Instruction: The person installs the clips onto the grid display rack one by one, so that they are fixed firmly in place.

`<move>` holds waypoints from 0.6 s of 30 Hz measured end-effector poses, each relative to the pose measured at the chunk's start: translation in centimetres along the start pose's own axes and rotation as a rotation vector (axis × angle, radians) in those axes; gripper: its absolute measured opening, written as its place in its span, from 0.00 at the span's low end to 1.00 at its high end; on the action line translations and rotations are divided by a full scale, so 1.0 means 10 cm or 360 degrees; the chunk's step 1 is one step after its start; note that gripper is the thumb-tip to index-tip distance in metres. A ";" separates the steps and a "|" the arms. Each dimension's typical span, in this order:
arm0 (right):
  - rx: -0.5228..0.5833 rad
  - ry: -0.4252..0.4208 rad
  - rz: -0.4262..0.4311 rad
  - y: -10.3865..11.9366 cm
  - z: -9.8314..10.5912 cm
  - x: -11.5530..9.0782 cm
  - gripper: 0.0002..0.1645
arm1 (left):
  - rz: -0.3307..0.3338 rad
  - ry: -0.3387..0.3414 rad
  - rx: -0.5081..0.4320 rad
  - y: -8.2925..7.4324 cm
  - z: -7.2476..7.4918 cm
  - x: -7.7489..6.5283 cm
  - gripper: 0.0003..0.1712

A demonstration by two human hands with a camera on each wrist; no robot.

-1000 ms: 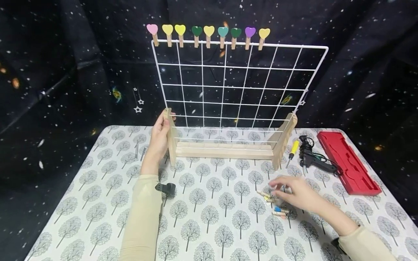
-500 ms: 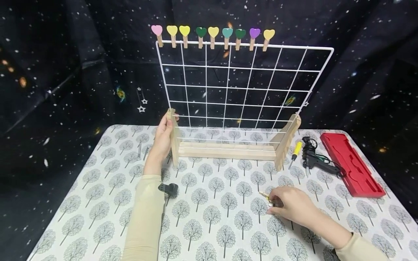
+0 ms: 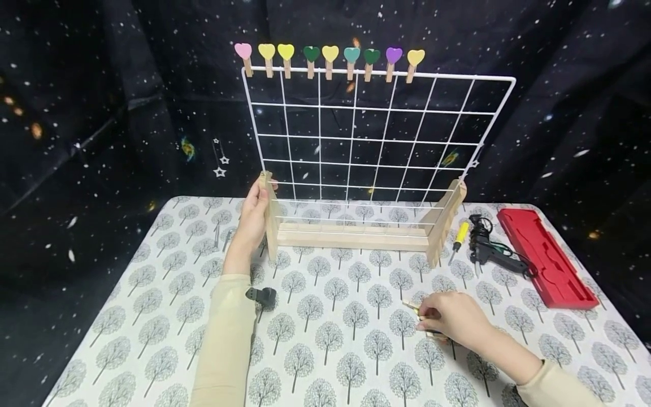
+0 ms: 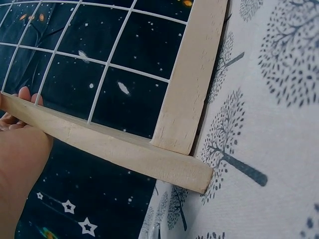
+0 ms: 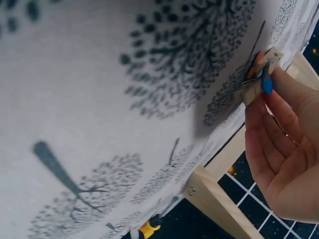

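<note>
A white wire grid [image 3: 351,138] stands in a wooden stand [image 3: 356,237]. Along its top edge sits a row of wooden clothespins [image 3: 351,62] with coloured hearts. My left hand [image 3: 250,217] grips the stand's left side post [image 4: 109,142], fingertips showing behind it. Over the tablecloth, my right hand [image 3: 455,319] pinches a clothespin with a blue heart [image 5: 267,83] between thumb and fingers. An orange-hearted clothespin [image 5: 256,62] lies against it. Another clothespin [image 3: 409,306], with some yellow by it, lies just left of my fingertips. My hand partly hides this little pile.
To the right lie a yellow-handled screwdriver [image 3: 459,238], a black glue gun [image 3: 493,251] with its cord, and a red tray [image 3: 546,260] with moulded hollows. Slim metal tools [image 3: 224,238] lie left of the stand. A dark starry cloth [image 3: 102,113] hangs behind the table.
My right hand has come down over the loose clothespins, and its fingers have closed on one. My left hand stays on the post. The view has shifted slightly.
</note>
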State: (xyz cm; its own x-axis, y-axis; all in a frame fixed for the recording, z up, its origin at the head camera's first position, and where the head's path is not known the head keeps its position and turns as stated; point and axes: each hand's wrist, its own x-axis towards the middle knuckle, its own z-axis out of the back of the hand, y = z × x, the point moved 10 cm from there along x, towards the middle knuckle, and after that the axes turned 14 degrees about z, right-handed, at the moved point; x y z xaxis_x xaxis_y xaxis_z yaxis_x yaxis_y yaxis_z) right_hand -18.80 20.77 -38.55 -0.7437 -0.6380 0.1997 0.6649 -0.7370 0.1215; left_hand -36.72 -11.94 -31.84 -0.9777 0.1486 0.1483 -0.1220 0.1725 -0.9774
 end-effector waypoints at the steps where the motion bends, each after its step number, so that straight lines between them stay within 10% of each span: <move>1: -0.0034 -0.0014 0.0007 0.01 0.02 0.00 0.11 | -0.0003 0.0000 0.0000 0.00 0.00 0.00 0.30; 18: -0.0307 -0.0113 0.0229 0.20 0.06 0.01 0.07 | -0.0006 -0.0002 0.0019 0.02 0.02 0.00 0.30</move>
State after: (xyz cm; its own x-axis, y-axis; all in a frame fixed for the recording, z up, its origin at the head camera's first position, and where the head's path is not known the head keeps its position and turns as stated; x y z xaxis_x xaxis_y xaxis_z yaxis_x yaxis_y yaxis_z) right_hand -17.53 19.38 -37.70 -0.6311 -0.7272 0.2699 0.7329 -0.6730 -0.0997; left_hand -36.82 -12.07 -32.04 -0.9774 0.1468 0.1519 -0.1278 0.1615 -0.9786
